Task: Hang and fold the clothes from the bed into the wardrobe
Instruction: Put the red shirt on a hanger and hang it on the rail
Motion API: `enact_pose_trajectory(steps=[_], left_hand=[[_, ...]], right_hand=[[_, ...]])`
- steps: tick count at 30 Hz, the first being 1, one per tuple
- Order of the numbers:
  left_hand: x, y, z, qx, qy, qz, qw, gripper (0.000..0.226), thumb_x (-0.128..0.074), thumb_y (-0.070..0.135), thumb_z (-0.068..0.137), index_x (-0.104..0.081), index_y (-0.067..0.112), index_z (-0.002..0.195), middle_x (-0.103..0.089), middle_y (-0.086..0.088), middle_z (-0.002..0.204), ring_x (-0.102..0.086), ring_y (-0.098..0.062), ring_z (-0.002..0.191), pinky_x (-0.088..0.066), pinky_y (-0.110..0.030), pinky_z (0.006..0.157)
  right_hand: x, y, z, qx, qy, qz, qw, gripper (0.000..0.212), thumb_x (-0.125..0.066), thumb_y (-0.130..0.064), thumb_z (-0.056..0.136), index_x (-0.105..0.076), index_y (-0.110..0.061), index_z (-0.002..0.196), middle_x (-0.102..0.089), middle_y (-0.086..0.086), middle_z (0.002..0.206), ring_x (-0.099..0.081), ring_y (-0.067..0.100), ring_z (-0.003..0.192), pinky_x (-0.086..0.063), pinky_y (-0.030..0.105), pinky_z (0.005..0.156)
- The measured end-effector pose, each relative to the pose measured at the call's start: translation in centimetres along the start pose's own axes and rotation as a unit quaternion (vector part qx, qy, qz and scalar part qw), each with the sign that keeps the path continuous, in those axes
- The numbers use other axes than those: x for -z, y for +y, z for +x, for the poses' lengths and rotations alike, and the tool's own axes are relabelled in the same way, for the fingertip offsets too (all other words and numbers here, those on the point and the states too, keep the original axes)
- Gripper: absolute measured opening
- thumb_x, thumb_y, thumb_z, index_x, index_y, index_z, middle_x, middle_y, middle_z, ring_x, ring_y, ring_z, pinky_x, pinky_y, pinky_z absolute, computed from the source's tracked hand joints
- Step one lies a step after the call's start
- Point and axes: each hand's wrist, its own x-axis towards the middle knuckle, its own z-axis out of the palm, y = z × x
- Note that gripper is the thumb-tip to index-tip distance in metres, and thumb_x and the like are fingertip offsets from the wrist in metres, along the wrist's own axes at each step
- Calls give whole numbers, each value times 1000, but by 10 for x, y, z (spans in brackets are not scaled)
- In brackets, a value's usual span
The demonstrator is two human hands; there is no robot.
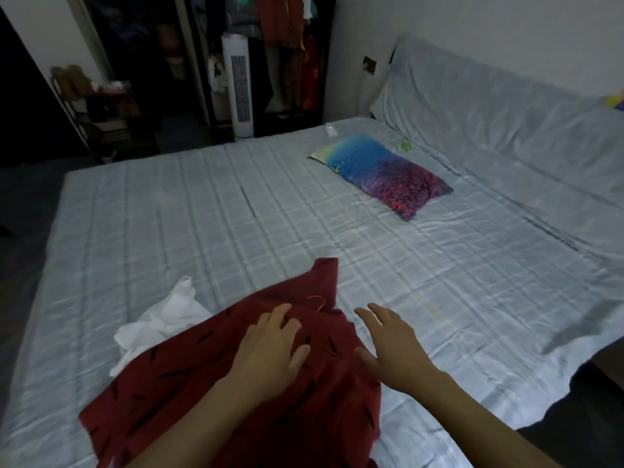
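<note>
Bed (270, 204) with pale blue checked sheet fills most of view; blue-and-purple patterned pillow (381, 175) lies flat toward the far right side, well apart from the hands, small clear item (330, 130) near the far edge beyond it. Sheet-covered headboard (489, 106) runs along right. Past the bed's far edge: white tower fan (240, 89) standing upright, open wardrobe (290, 59) behind it with red and patterned clothes hanging, dark shelf rack (98, 106) at left. Red garment (189, 376) with dark dash marks spread on near edge of bed, partly overlapping white garment (162, 319) on its left. Left hand (270, 352) rests flat on red garment, fingers spread and relaxed, gripping nothing. Right hand (391, 346) just beside garment's right edge over bare sheet, fingers straight and loose, thumb near the fabric; contact unclear.
</note>
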Motion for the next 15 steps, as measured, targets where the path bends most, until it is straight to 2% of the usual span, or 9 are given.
enact_pose_trajectory(steps=[5,15], left_hand=[[-21,-30,55,19,-30,-10,999,48,-42,54,97,-46,29,138,-28,4,156,-35,-19,135,-37,-37,107],[-122,-77,145,27,-113,0,993,46,-39,51,98,-43,30,139,-33,9,150,-36,-16,130,-37,-34,106]], right_hand=[[-29,21,58,-32,-24,33,999,73,-50,-50,91,-20,-29,154,-20,5,162,-20,24,148,-25,42,117],[-123,62,148,-74,-101,50,991,75,-53,-45,88,-20,-26,153,-28,0,156,-34,24,137,-37,39,108]])
